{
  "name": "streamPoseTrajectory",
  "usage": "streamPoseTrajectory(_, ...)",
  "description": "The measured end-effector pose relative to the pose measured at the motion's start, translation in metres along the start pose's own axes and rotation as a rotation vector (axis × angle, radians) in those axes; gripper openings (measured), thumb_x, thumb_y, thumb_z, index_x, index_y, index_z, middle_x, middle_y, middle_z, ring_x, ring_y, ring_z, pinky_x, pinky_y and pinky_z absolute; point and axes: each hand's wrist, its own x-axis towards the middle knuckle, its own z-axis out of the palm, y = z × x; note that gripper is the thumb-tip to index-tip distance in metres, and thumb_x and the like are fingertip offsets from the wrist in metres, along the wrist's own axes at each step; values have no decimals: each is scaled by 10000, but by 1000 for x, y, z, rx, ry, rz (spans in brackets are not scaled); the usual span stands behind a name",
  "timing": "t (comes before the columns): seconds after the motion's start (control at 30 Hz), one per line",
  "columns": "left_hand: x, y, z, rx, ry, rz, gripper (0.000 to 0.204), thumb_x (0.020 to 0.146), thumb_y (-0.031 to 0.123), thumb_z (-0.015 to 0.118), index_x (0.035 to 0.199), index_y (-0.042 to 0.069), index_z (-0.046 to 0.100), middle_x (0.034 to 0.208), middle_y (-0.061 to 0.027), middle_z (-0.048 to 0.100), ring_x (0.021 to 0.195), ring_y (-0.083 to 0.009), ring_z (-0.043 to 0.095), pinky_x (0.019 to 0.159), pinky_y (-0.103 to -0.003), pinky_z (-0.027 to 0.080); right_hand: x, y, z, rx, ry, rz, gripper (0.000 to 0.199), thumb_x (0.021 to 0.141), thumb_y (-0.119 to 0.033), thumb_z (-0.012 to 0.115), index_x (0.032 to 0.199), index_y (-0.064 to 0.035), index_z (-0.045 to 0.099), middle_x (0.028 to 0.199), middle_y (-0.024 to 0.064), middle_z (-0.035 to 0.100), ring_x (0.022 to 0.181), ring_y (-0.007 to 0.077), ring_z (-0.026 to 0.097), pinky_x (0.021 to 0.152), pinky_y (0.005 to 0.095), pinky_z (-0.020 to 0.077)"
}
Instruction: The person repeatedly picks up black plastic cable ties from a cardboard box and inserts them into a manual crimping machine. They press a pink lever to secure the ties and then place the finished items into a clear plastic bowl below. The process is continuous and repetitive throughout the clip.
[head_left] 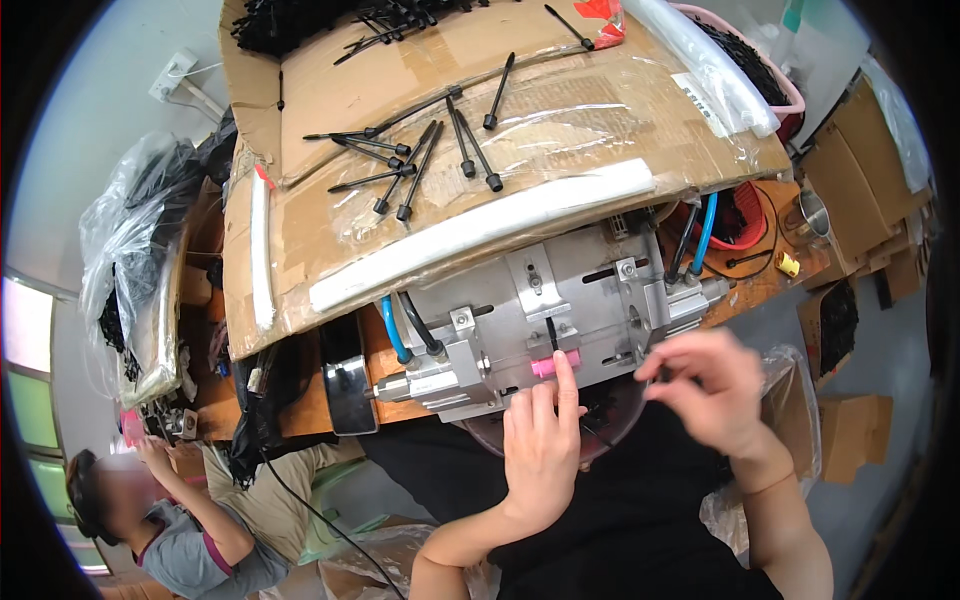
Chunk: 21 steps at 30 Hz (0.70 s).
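Along the left wall, green and white window panes (pixel 32 405) stand behind a seated co-worker (pixel 210 545), who raises a hand beside a clear plastic bag (pixel 135 205) with dark contents. Next comes an orange-brown wooden table (pixel 310 415). A taped cardboard sheet (pixel 600 120) slopes over its middle, strewn with black rods (pixel 501 90) with small heads, lying at mixed angles. Under its near edge sits a silver metal fixture (pixel 570 265); further right are a red basket (pixel 755 237), a metal cup (pixel 808 218) and cardboard boxes (pixel 855 430) on a grey floor (pixel 862 360).

A slim black piece (pixel 552 332) lies in the fixture's centre, its long axis running away from the person, far end leaning slightly left, near end at a pink block (pixel 550 366). The left hand (pixel 541 445) rests its extended forefinger on the block, other fingers bent; whether they hold anything cannot be told. To the right, the right hand (pixel 712 388) has thumb and forefinger nearly together; any grip is unclear.
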Motion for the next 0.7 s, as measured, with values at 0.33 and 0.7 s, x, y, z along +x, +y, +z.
streamPoseTrajectory(0.33, 174, -109, -74, 175, 483, -60, 313, 870, 255, 695, 1082, 35, 629, 898, -126, 584, 888, -301, 554, 817, -403, 441, -31, 36, 63, -424, -223, -183, 688, 779, -69, 761, 1390, 43, 468, 630, 54, 541, 551, 185, 570, 514, 330, 451)
streamPoseTrajectory(0.7, 107, -65, -88, -72, 480, -61, 158, 820, -18, 664, 949, 14, 580, 887, -126, 582, 864, -332, 535, 791, -414, 430, 28, 2, 28, -654, -247, -335, 568, 815, -200, 724, 1339, -46, 570, 757, 25, 542, 556, 133, 566, 461, 288, 446)
